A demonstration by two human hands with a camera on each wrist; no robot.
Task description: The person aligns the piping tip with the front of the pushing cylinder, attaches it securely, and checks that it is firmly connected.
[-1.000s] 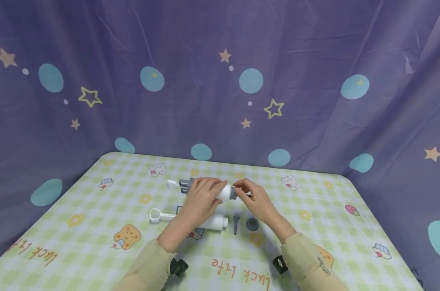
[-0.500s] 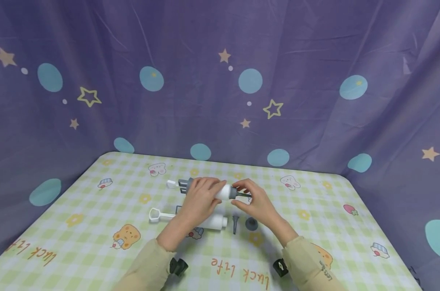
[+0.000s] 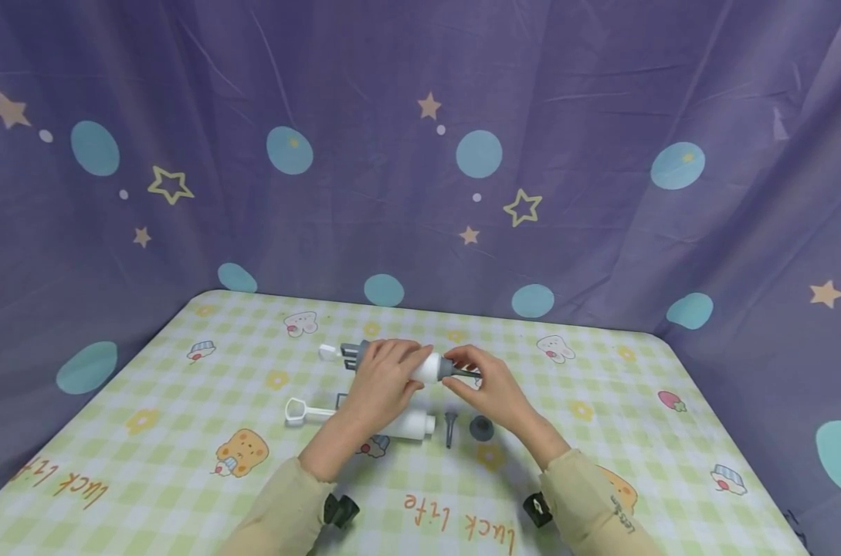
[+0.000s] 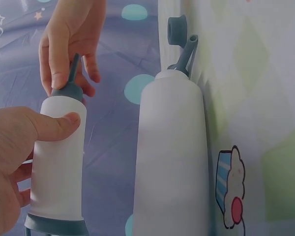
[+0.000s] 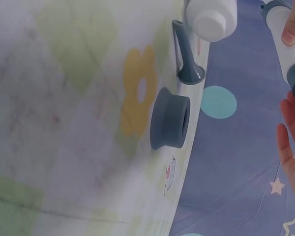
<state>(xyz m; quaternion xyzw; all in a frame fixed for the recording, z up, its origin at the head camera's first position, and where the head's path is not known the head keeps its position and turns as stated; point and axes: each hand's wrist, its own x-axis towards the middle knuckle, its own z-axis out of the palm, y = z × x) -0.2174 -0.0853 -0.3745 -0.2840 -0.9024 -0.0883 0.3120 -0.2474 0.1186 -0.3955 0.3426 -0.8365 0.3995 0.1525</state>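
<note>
My left hand (image 3: 385,378) grips a white cylinder (image 3: 428,369) held above the table, its thumb pressed along the side in the left wrist view. A grey slotted collar (image 3: 352,355) and a white handle (image 3: 328,353) stick out at its left end. On the right end sits a grey cap with a thin spout (image 4: 68,90); the fingers of my right hand (image 3: 488,386) pinch that cap at its base. Below lies a second white cylinder (image 3: 409,424) with a white looped handle (image 3: 296,411), partly behind my left forearm.
A small grey nozzle (image 3: 451,429) lies right of the lower cylinder, and a round grey flanged piece (image 3: 482,428) is beside it, both near my right wrist. A checked cloth covers the table (image 3: 406,471); a purple curtain (image 3: 420,255) hangs behind.
The fingers of my right hand loosened from the spout, spreading a little, then closed again at the cap's base. My left hand and the cylinder look almost unmoved.
</note>
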